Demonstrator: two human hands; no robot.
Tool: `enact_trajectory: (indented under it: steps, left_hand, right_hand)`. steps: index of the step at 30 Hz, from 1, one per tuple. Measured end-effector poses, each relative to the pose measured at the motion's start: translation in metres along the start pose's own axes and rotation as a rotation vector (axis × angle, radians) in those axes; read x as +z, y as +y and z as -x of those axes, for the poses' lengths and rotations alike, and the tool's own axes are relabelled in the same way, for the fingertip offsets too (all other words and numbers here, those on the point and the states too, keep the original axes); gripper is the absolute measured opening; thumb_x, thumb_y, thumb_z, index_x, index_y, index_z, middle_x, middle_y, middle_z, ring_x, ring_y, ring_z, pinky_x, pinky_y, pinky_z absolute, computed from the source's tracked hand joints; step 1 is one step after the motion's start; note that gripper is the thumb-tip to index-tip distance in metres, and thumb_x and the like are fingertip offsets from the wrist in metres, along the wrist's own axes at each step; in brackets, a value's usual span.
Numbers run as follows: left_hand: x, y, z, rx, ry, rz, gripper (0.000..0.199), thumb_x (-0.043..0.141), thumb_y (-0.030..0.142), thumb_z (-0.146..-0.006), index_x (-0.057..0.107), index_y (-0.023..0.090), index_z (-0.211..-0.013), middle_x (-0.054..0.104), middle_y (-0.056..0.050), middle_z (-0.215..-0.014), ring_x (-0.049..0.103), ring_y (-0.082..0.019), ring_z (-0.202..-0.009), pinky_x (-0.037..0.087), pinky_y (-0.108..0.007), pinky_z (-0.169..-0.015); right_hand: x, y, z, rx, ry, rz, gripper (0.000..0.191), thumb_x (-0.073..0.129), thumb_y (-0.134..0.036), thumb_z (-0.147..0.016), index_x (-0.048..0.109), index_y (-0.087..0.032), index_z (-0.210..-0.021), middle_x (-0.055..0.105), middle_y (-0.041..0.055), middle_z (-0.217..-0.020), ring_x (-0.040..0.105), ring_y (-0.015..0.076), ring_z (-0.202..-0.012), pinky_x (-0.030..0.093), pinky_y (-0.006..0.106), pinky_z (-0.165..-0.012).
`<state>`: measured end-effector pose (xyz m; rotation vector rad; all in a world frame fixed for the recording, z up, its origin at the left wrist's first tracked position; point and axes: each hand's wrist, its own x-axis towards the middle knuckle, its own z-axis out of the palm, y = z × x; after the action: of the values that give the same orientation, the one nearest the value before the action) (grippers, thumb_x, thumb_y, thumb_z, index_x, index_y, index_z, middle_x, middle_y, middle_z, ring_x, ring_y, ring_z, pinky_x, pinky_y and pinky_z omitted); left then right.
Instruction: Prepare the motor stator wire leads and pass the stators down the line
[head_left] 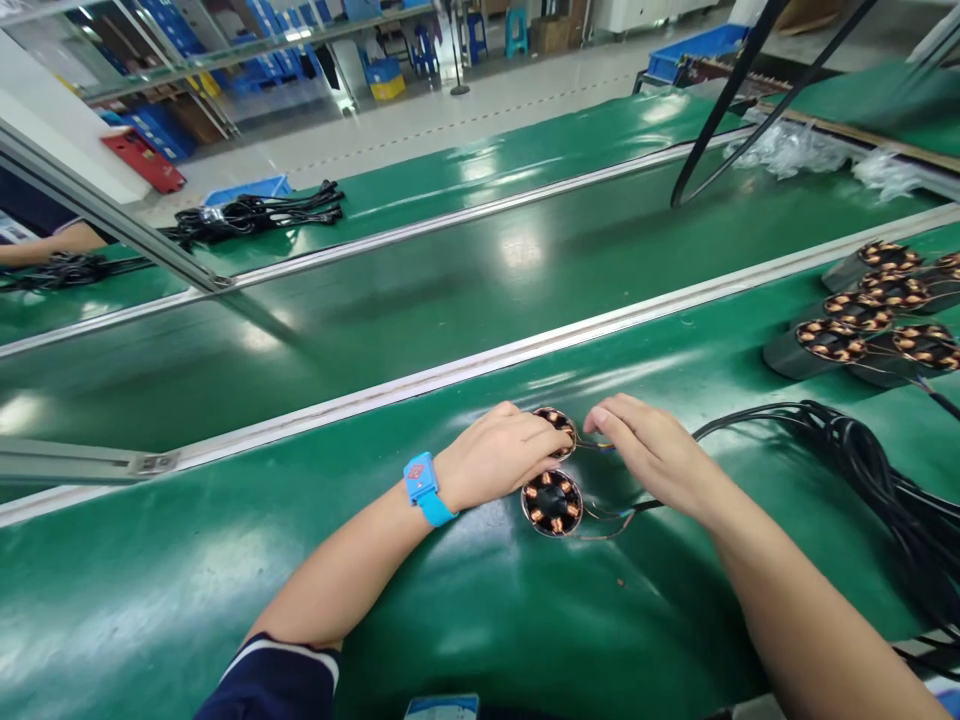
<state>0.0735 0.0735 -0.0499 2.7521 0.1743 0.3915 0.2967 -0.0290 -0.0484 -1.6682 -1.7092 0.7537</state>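
**Thin leads, tight pinch**

Risk first: the fine wires (600, 447) between my hands look easy to snap or kink if I tug too hard, and the lower coil (552, 502), lying loose on the mat (225, 560) at centre frame, could skid away if the cable (862, 450) running off right drags on it.

My left hand (499, 452) curls around the upper coil (556, 425), fingers closed over its rim, holding it just above the lower one. My right hand (656, 450) is nearly closed, fingertips pinching the wires beside that upper coil. More coils (877, 320) sit stacked at right, well apart.
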Motion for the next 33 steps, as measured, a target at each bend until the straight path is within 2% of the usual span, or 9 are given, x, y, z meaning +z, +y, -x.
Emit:
enact_trajectory:
  steps: [4, 7, 13, 15, 18, 23, 29, 31, 33]
  left_hand:
    - [0.001, -0.002, 0.002, -0.020, 0.024, 0.018, 0.039, 0.034, 0.043, -0.112, 0.062, 0.019, -0.123, 0.068, -0.006, -0.120, 0.065, -0.017, -0.106, 0.040, -0.030, -0.081]
    - [0.004, -0.003, 0.002, -0.036, 0.039, 0.117, 0.035, 0.038, 0.041, -0.111, 0.066, 0.023, -0.120, 0.067, -0.004, -0.117, 0.063, -0.016, -0.108, 0.041, -0.028, -0.086]
    - [0.011, -0.004, 0.002, 0.005, 0.098, 0.148, 0.031, 0.042, 0.028, -0.110, 0.073, 0.026, -0.112, 0.065, -0.003, -0.108, 0.062, -0.014, -0.105, 0.042, -0.028, -0.087]
    - [0.010, -0.004, 0.003, 0.009, 0.082, 0.146, 0.031, 0.043, 0.031, -0.111, 0.073, 0.027, -0.115, 0.065, -0.003, -0.110, 0.062, -0.014, -0.106, 0.042, -0.028, -0.087]
    - [0.006, -0.001, 0.003, -0.065, 0.018, 0.122, 0.031, 0.044, 0.038, -0.110, 0.070, 0.027, -0.122, 0.066, -0.003, -0.115, 0.062, -0.015, -0.109, 0.042, -0.028, -0.087]
    - [0.002, 0.005, 0.005, -0.183, -0.015, 0.078, 0.024, 0.052, 0.032, -0.108, 0.073, 0.031, -0.120, 0.065, -0.003, -0.118, 0.062, -0.015, -0.104, 0.042, -0.031, -0.086]
    - [0.005, -0.001, 0.006, -0.114, 0.014, 0.173, 0.022, 0.057, 0.023, -0.105, 0.077, 0.029, -0.110, 0.066, -0.003, -0.116, 0.063, -0.015, -0.105, 0.047, -0.031, -0.094]
    - [0.003, 0.000, 0.006, -0.108, 0.039, 0.184, 0.021, 0.056, 0.026, -0.105, 0.076, 0.027, -0.113, 0.065, -0.004, -0.122, 0.063, -0.016, -0.111, 0.048, -0.031, -0.097]
    - [-0.003, 0.005, 0.006, -0.116, 0.071, 0.180, 0.022, 0.055, 0.031, -0.106, 0.073, 0.025, -0.117, 0.063, -0.005, -0.130, 0.060, -0.018, -0.120, 0.046, -0.032, -0.101]
  right_hand:
    - [-0.005, 0.012, 0.002, 0.103, -0.136, -0.145, 0.051, 0.038, -0.057, -0.102, 0.066, -0.020, -0.082, 0.065, 0.0052, -0.087, 0.059, 0.0189, -0.083, 0.043, 0.033, -0.079]
    - [-0.007, 0.012, 0.005, 0.206, -0.207, -0.316, 0.050, 0.050, -0.064, -0.096, 0.065, -0.018, -0.082, 0.062, 0.0035, -0.083, 0.052, 0.0158, -0.076, 0.039, 0.029, -0.070]
    - [0.005, 0.009, 0.003, 0.416, -0.081, -0.732, 0.057, 0.071, -0.071, -0.079, 0.062, -0.015, -0.086, 0.054, 0.0007, -0.076, 0.032, 0.0072, -0.059, 0.022, 0.023, -0.054]
    - [0.009, 0.009, 0.001, 0.447, -0.027, -0.800, 0.059, 0.074, -0.071, -0.076, 0.061, -0.015, -0.088, 0.055, 0.0012, -0.074, 0.031, 0.0067, -0.057, 0.020, 0.023, -0.052]
    - [0.009, 0.008, 0.000, 0.480, 0.007, -0.819, 0.064, 0.077, -0.075, -0.069, 0.059, -0.016, -0.086, 0.052, 0.0001, -0.067, 0.032, 0.0073, -0.056, 0.018, 0.023, -0.050]
    - [0.004, 0.011, 0.004, 0.440, -0.066, -0.733, 0.062, 0.075, -0.075, -0.074, 0.059, -0.016, -0.089, 0.053, -0.0005, -0.067, 0.036, 0.0085, -0.059, 0.024, 0.024, -0.053]
    - [0.001, 0.022, 0.007, 0.345, -0.201, -0.656, 0.052, 0.071, -0.066, -0.085, 0.067, -0.016, -0.099, 0.066, 0.0040, -0.079, 0.045, 0.0092, -0.064, 0.032, 0.022, -0.058]
    - [-0.005, 0.021, 0.009, 0.292, -0.106, -0.626, 0.052, 0.072, -0.064, -0.085, 0.069, -0.017, -0.107, 0.071, 0.0071, -0.092, 0.056, 0.0123, -0.074, 0.043, 0.023, -0.065]
    - [-0.014, 0.017, 0.014, 0.200, 0.063, -0.572, 0.046, 0.074, -0.061, -0.086, 0.071, -0.020, -0.107, 0.071, 0.0075, -0.097, 0.062, 0.0155, -0.083, 0.049, 0.025, -0.073]
